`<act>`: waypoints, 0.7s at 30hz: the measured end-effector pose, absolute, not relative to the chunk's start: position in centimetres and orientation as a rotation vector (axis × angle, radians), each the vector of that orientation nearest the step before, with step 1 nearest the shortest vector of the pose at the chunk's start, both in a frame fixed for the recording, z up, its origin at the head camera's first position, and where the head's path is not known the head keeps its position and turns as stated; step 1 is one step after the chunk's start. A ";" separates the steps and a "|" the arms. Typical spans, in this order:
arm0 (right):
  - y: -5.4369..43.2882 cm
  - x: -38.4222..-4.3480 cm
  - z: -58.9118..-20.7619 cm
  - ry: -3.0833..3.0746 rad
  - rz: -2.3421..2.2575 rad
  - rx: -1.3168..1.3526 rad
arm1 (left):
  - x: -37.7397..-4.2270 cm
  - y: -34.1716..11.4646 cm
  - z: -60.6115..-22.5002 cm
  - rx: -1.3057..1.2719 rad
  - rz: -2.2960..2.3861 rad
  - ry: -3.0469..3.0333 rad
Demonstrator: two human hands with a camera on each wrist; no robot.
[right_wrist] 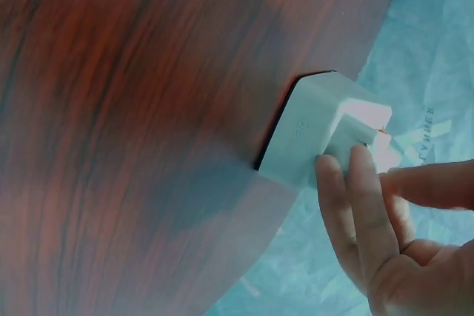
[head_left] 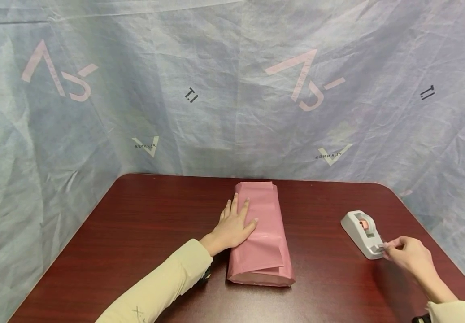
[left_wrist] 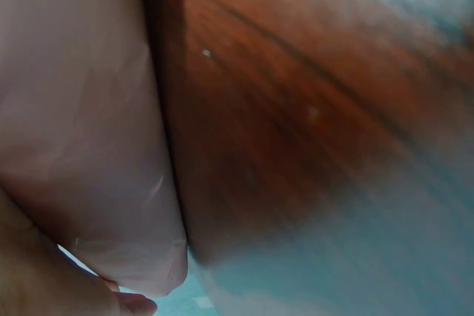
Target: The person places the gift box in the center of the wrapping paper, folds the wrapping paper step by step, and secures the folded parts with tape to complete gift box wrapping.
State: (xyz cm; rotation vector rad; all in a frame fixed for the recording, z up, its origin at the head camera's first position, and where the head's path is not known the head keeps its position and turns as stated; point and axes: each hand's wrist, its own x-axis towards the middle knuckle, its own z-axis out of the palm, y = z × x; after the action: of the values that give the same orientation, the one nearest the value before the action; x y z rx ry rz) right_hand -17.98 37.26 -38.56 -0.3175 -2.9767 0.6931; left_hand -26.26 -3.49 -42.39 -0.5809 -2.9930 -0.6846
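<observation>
A long package wrapped in pink paper (head_left: 262,246) lies lengthwise on the table, its overlapping paper flap on top and its near end facing me. My left hand (head_left: 232,226) rests on its left side and top with spread fingers; the left wrist view shows the package's creased side (left_wrist: 89,131) and part of that hand (left_wrist: 52,271). At the right stands a light grey tape dispenser (head_left: 361,235) with a roll of clear tape (head_left: 367,223). My right hand (head_left: 411,258) is at its front end, thumb and fingertips pinching the tape's end. The right wrist view shows the dispenser (right_wrist: 307,127) beside the fingers (right_wrist: 370,220).
The dark red-brown wooden table (head_left: 155,215) has rounded far corners. A grey-blue cloth (head_left: 216,58) with printed letters hangs behind it and along both sides. The dispenser stands near the table's right edge.
</observation>
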 end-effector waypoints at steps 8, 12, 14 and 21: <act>37.5 -17.7 -38.6 -2.970 0.960 -0.352 | -26.3 -3.4 -42.3 -0.566 -0.666 -2.970; 37.8 -17.8 -38.5 -2.999 0.951 -0.405 | -26.3 -3.3 -42.3 -0.565 -0.678 -2.971; 37.9 -17.9 -38.5 -3.028 0.885 -0.422 | -26.3 -3.3 -42.3 -0.569 -0.688 -2.973; 38.1 -17.7 -39.2 -3.016 0.801 -0.435 | -26.3 -3.4 -42.4 -0.566 -0.679 -2.983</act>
State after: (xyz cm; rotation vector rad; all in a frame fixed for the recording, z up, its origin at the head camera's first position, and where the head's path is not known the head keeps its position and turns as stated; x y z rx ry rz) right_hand -17.66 38.08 -39.16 -0.4348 -3.0159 0.8008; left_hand -26.33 -3.36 -42.39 -0.5660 -2.9828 -0.6788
